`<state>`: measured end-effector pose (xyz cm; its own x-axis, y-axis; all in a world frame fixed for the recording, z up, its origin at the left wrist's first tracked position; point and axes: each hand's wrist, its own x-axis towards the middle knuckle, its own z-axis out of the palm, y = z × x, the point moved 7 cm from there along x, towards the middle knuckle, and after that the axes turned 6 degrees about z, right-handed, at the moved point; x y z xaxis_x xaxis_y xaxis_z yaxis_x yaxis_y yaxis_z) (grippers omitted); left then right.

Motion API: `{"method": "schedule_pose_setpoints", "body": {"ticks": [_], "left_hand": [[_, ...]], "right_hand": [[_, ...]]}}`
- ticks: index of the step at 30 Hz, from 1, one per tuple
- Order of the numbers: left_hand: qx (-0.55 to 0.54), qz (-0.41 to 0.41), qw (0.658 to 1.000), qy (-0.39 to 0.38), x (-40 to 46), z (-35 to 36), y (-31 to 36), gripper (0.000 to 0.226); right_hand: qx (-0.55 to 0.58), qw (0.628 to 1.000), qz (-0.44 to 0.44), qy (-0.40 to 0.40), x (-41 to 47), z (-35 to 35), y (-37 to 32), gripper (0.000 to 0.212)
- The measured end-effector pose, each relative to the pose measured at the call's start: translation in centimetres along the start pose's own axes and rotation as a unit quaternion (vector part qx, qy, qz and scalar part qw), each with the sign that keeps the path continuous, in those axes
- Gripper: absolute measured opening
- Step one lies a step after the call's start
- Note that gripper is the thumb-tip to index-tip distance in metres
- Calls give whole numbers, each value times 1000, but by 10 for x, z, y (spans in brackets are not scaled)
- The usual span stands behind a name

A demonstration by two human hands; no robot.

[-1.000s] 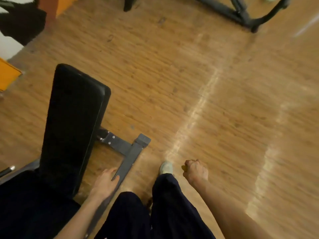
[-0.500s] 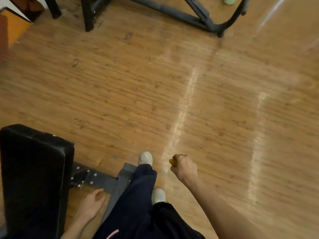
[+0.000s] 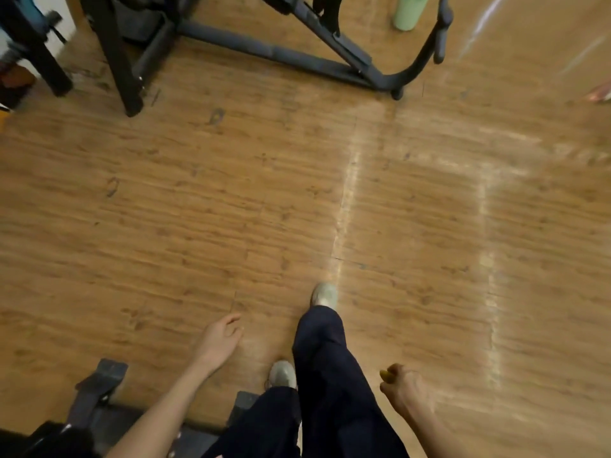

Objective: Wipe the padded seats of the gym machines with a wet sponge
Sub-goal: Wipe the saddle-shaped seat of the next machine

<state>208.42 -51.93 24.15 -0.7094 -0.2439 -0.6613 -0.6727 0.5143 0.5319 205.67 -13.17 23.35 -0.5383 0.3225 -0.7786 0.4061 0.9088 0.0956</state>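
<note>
My right hand (image 3: 405, 390) hangs at the lower right, closed in a fist around a yellow sponge (image 3: 385, 375), of which only a small edge shows by my fingers. At the lower middle, above the floor, my left hand (image 3: 221, 337) is empty with its fingers loosely apart. The bench I wiped is almost out of view: only its grey metal foot (image 3: 99, 386) and base show at the bottom left, its black pad hidden. A dark gym machine frame (image 3: 334, 44) stands on the floor at the top.
My legs in dark trousers and pale shoes (image 3: 324, 294) step across the wooden floor (image 3: 198, 209). A green cup (image 3: 408, 13) stands at the top right beside the machine's curved bar. Black legs of other equipment (image 3: 124, 67) stand at the top left.
I have walked forward, away from the bench: its black pad has slid out of view. My left hand has left the bench and swung forward; the far machine is closer.
</note>
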Motion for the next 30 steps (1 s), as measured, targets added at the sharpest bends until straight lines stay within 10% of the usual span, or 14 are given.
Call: {"method": "schedule_pose_setpoints", "body": {"ticks": [20, 30], "left_hand": [[-12, -188, 982, 11, 225, -118, 113, 38], [17, -107, 994, -17, 443, -274, 256, 42]], "right_hand": [[-47, 985, -151, 75, 201, -344, -325, 27], [4, 998, -58, 30, 274, -425, -424, 28]]}}
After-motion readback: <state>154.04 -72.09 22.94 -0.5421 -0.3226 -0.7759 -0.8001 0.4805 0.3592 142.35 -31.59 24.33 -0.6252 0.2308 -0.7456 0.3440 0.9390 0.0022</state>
